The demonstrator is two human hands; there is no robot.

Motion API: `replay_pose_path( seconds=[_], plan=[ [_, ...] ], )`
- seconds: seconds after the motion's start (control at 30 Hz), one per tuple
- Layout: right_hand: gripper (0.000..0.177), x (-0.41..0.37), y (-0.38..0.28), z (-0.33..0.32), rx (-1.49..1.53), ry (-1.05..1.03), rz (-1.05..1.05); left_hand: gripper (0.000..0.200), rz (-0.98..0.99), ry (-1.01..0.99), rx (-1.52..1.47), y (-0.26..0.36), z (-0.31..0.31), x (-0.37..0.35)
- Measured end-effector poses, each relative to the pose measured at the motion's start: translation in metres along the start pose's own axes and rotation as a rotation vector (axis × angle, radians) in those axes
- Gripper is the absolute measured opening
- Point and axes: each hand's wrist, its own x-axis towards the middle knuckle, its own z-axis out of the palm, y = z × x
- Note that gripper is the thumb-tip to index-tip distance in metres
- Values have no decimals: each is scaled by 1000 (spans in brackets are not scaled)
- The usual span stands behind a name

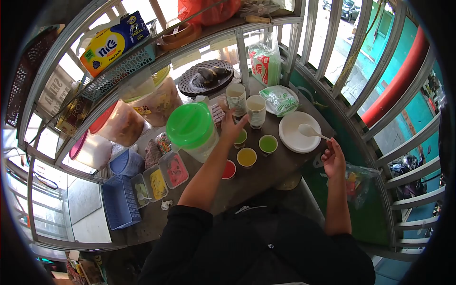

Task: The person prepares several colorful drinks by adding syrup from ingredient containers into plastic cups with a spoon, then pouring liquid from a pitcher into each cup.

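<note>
My left hand point(232, 126) reaches over the green-filled cups, with its fingers apart close to two stacks of paper cups point(236, 99) point(256, 111). Between finger and thumb of my right hand point(334, 159) is the handle of a white spoon point(309, 129), its bowl over a stack of white plates point(294, 135). Below my left hand stand a cup of green liquid point(268, 144), another partly hidden green cup point(241, 137), a yellow cup point(246, 157) and a red cup point(228, 169).
A green-lidded container point(190, 124) stands left of my left forearm. Small tubs with pink point(175, 170) and yellow point(158, 183) contents sit beside a blue basket point(120, 203). Metal bars point(380, 61) border the right side; a shelf runs above.
</note>
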Motion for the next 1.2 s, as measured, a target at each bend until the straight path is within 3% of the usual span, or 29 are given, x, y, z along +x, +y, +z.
replay_pose_path(
  seconds=[0.07,0.27,0.37,0.47,0.67,0.77,0.97,1.2],
  plan=[
    [20,-1,1,-6,21,16,10,70,197,-16,-44,35,-19,7],
    [21,-8,3,-15,56,26,20,48,431,-169,294,82,-27,32],
    [21,-9,3,-22,66,29,16,31,409,-384,554,106,-27,38],
    [21,-12,2,-29,74,26,15,23,452,-366,697,114,-15,40],
    [21,-18,1,-45,102,52,11,19,600,-354,986,103,4,50],
    [20,-20,0,-49,109,66,15,17,734,-293,949,99,1,46],
    [21,-26,4,-44,112,42,41,17,738,-266,866,104,-10,49],
    [21,-26,-6,-23,40,-9,45,26,798,-538,959,99,-12,59]
  ],
)
